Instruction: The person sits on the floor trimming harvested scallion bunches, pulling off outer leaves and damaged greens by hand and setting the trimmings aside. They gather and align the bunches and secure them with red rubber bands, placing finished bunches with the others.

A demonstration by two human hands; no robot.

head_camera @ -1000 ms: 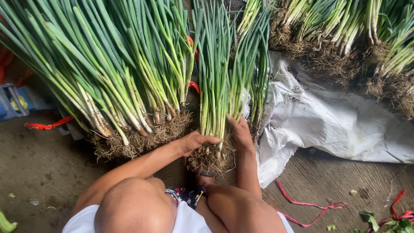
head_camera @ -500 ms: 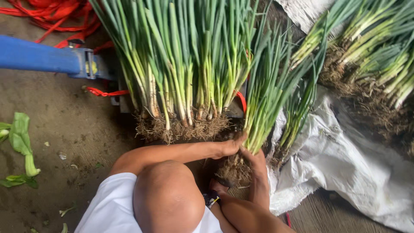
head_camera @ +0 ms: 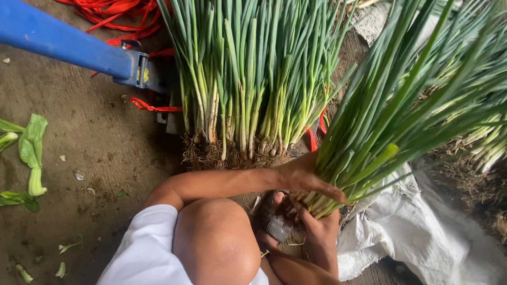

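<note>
Both hands, the left hand [head_camera: 301, 177] clasped over and the right hand [head_camera: 317, 224] cupped beneath, grip the root end of a loose bundle of long green spring onions [head_camera: 391, 116] tilted rightward above the white woven sack [head_camera: 422, 237]; I judge that squeezing near the roots keeps the stalks together.

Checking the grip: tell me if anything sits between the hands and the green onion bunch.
Nothing visible does. The left hand wraps over the green onion bunch and the right hand cups its base from below, both touching the stalks directly.

Green scallions [head_camera: 253, 79], blue bar [head_camera: 63, 42], red straps [head_camera: 113, 13], white sack [head_camera: 422, 237]
</note>
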